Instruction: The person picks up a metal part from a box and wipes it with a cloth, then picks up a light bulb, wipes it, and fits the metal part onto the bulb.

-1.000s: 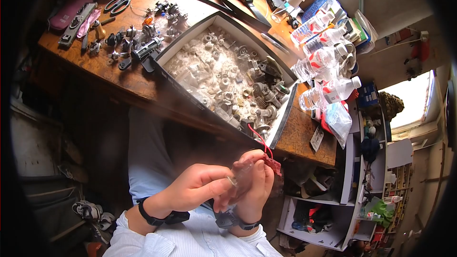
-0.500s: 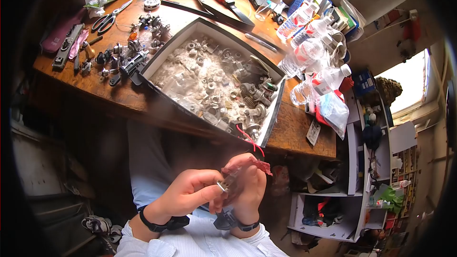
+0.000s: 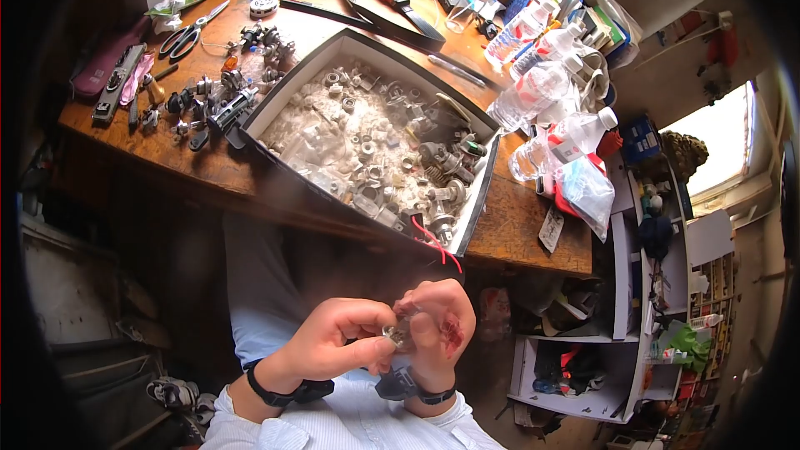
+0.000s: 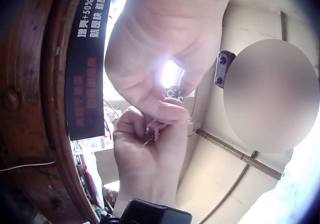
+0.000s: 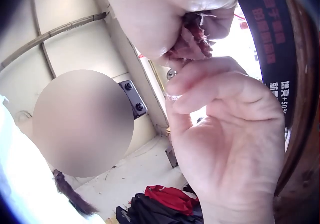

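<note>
The left hand's (image 3: 329, 340) fingers pinch a metal part (image 3: 393, 335) close beside the right hand (image 3: 429, 337), which grips a red scrap (image 3: 452, 335); loosening could drop the part short of the desk (image 3: 533, 237).

“增亮+50%” (image 4: 86, 18) on black box (image 4: 85, 49), red characters (image 4: 91, 84)

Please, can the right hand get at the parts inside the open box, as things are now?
Probably yes: the open box lies just ahead of the right hand, and its top is uncovered. The crumpled reddish material that hand holds may hinder picking, though.
</note>
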`<action>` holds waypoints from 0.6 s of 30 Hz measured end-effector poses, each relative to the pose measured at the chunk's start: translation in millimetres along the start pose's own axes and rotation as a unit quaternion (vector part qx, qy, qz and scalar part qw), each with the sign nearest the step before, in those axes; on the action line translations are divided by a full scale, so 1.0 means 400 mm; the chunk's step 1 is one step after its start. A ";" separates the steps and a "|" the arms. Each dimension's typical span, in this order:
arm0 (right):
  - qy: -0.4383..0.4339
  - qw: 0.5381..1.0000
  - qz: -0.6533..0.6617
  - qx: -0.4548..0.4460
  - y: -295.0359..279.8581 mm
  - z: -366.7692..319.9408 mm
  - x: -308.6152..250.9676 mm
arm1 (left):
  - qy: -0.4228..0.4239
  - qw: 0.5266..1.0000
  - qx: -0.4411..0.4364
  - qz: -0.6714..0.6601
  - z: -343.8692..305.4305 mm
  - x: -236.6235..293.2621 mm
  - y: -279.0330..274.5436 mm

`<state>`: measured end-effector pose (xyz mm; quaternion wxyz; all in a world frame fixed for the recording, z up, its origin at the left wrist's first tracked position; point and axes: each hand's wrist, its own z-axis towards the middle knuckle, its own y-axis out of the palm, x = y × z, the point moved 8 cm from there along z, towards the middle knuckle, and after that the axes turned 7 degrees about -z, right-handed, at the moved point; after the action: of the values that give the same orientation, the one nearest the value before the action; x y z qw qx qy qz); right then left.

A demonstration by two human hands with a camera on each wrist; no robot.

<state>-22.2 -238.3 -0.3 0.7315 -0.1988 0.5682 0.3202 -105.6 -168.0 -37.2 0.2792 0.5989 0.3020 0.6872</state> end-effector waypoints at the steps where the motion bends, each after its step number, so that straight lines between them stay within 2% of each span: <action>1: 0.001 1.000 0.000 -0.001 0.002 0.001 0.002 | 0.001 1.000 0.001 0.000 0.001 0.001 -0.001; 3: -0.037 0.999 -0.026 0.011 0.000 0.003 -0.010 | 0.003 1.000 -0.001 0.004 0.002 0.003 -0.001; 7: -0.044 0.999 -0.013 0.004 0.001 0.001 -0.002 | 0.009 1.000 0.009 -0.010 0.002 0.005 -0.006; 9: -0.090 0.996 -0.021 0.017 -0.002 -0.003 -0.004 | 0.016 0.998 0.012 -0.059 0.003 0.002 -0.013; 16: -0.109 0.992 -0.065 0.008 0.013 0.013 -0.022 | 0.005 0.996 0.089 -0.012 0.012 0.018 -0.028; 18: -0.066 0.998 -0.020 0.007 0.015 0.015 -0.002 | 0.032 0.993 0.115 -0.003 0.011 0.028 -0.040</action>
<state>-22.2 -230.0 2.5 0.7752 -0.1837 0.5166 0.3137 -102.1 -148.6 -41.5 0.2006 0.6041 0.3893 0.6657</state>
